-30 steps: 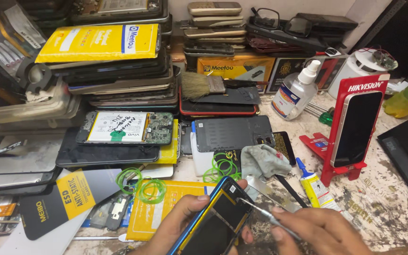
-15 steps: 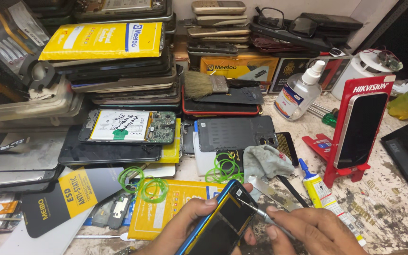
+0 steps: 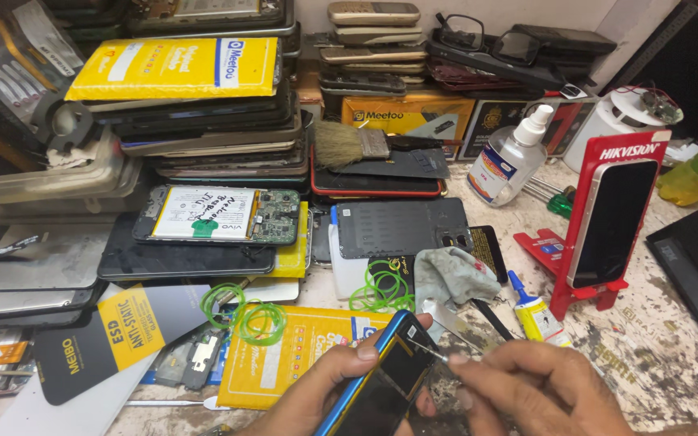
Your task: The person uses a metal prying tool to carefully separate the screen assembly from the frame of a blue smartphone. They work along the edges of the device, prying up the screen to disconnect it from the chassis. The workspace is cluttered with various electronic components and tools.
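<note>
A blue-edged phone [image 3: 377,379], low at the bench's near edge, is gripped around its frame by the left hand [image 3: 317,396], while thin tweezers [image 3: 428,349] pinched in the right hand [image 3: 527,387] are set at its opened back, so fine, steady picking seems called for next

I see a worn surface [image 3: 648,355], pale and mottled with dark stains and chipped patches, bare mostly at the right. A plain off-white wall [image 3: 478,12] runs along the back, just behind the clutter. Stacks of phone parts [image 3: 203,137] crowd the left and centre up to that wall. A dark panel [image 3: 688,56] stands in the far right corner. Light is even and soft, with faint shadows. No floor or window is in view.
</note>
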### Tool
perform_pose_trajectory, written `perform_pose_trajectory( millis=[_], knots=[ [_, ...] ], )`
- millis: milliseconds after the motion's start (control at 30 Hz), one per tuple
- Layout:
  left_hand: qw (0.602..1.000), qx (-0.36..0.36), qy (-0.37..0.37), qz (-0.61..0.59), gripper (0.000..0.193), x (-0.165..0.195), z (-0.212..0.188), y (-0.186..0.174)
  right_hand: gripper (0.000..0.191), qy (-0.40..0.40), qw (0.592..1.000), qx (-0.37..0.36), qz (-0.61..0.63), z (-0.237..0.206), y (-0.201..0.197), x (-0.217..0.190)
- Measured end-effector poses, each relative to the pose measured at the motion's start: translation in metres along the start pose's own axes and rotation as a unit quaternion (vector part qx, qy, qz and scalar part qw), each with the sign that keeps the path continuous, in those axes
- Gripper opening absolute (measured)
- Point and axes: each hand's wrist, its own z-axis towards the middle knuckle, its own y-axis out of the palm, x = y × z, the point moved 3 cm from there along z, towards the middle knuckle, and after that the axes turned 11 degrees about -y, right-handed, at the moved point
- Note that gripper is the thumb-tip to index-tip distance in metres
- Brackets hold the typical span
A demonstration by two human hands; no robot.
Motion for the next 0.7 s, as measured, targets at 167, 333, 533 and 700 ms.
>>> perform_pose_trajectory(
  millis=[167,333,533,700],
  knots=[
    [0.998,-0.047,0.014,0.024,0.068,0.001,0.000,0.004,0.026,0.061,0.995,0.084,-0.010,0.041,-0.010,-0.029],
    [0.996,-0.023,0.007,0.086,0.072,0.005,0.000,0.000,0.031,0.143,0.985,0.028,0.090,0.052,-0.006,-0.020],
    [0.996,-0.049,0.005,0.069,0.069,0.006,0.002,-0.001,0.025,0.019,0.995,0.077,0.067,0.033,0.001,-0.012],
    [0.996,-0.047,0.008,0.079,0.066,0.005,0.001,-0.002,0.022,0.188,0.982,0.018,0.016,0.016,0.001,-0.009]
  ],
)
